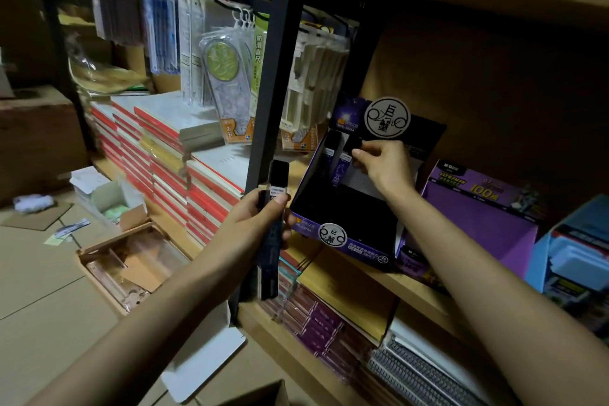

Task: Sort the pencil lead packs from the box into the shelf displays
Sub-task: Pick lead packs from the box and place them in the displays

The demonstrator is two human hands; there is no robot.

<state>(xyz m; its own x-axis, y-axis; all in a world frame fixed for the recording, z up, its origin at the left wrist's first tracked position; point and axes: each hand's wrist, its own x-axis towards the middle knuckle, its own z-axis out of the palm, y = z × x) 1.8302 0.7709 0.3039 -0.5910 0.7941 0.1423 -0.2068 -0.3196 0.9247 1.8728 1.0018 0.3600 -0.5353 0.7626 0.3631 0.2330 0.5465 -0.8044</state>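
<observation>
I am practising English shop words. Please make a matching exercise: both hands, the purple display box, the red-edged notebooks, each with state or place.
1 left hand
2 right hand
3 purple display box
4 red-edged notebooks

a stacked left of the black post
b grips a bundle of lead packs
c sits on the wooden shelf
d pinches one pack inside the display

Pairs: 1-b, 2-d, 3-c, 4-a
</observation>
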